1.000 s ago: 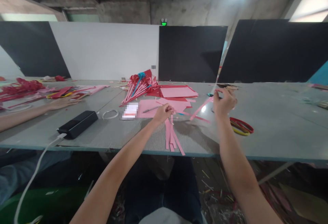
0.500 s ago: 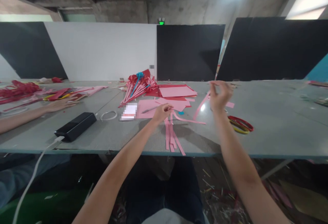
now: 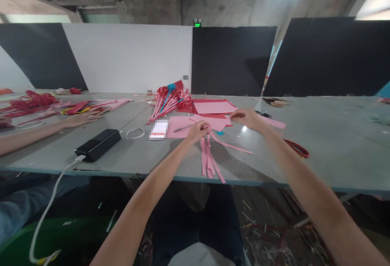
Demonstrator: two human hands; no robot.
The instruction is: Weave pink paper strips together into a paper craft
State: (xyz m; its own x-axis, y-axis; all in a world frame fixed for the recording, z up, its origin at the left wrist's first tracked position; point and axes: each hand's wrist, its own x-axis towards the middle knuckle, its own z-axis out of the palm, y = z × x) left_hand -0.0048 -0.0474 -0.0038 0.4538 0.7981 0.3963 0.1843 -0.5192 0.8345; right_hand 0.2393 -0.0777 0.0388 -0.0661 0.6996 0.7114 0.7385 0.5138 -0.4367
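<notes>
My left hand is closed in a pinch on the upper ends of several pink paper strips. Most of them hang toward the table's front edge, and one splays out to the right. My right hand is to the right of it, slightly blurred, fingers curled and pointing left over the edge of the pink paper. What lies between those fingers is hidden. Under and behind my left hand are pink paper sheets and a pen. Red-handled scissors lie beyond my right forearm, partly covered by it.
Behind the sheets lies a bundle of pink and red strips with a blue tie. To the left are a black power bank with a white cable and a coiled white cord. A co-worker's hand rests farther left near red ribbon.
My right hand has come left and lower, closer to my left hand. The pink strip that hung from it no longer shows there. My left hand keeps its grip on the strips.
</notes>
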